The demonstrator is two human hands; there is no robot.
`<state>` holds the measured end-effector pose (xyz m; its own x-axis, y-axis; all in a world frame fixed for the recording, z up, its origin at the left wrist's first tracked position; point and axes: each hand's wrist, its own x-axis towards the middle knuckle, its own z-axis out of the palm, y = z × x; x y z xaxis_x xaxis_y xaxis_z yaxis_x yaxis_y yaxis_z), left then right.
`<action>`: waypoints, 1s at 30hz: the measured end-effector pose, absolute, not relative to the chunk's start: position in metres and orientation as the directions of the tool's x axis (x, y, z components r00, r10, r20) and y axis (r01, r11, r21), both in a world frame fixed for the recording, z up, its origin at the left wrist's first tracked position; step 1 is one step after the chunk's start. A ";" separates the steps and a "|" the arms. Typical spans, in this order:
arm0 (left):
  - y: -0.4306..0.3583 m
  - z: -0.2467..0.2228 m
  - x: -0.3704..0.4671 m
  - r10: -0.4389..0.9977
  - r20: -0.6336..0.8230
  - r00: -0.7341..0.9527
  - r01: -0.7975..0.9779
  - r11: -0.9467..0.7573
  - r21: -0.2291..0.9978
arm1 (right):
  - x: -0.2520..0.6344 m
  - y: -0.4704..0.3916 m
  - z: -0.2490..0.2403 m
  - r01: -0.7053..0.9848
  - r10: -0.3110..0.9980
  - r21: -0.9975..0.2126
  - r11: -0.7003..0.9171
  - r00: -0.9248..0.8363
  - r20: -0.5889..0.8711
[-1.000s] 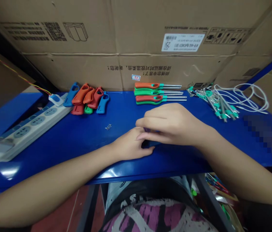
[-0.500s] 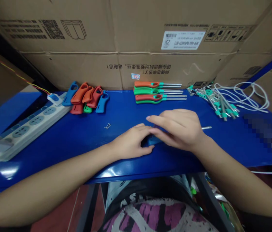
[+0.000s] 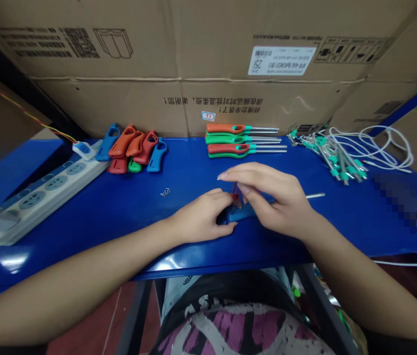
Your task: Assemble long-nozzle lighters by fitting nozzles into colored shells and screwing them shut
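Observation:
A blue lighter lies flat on the blue tabletop, its metal tube sticking out to the right past my right hand. My left hand is closed round the handle's left end, thumb at the near side. Above that end my right hand pinches a small screwdriver with a reddish, see-through handle, held upright. Its tip meets the lighter near my left fingers; the exact contact is hidden. To the left is a small pile of screws.
Several coloured handle shells are heaped at the back left, beside a power strip. Assembled lighters are stacked at the back middle. Metal tubes with green fittings and a white cable lie at right. A cardboard box stands behind.
My right hand's fingers have shifted and opened a little round the screwdriver, so its handle and more of the blue lighter now show. My left hand has stayed put.

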<state>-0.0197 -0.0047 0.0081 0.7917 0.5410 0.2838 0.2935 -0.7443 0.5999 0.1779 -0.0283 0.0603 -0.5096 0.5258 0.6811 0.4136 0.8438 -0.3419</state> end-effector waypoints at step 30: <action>-0.006 0.010 -0.019 0.551 0.266 0.791 0.326 -0.748 0.578 | 0.184 -0.030 0.060 0.449 0.599 -0.416 0.791 -0.428 0.677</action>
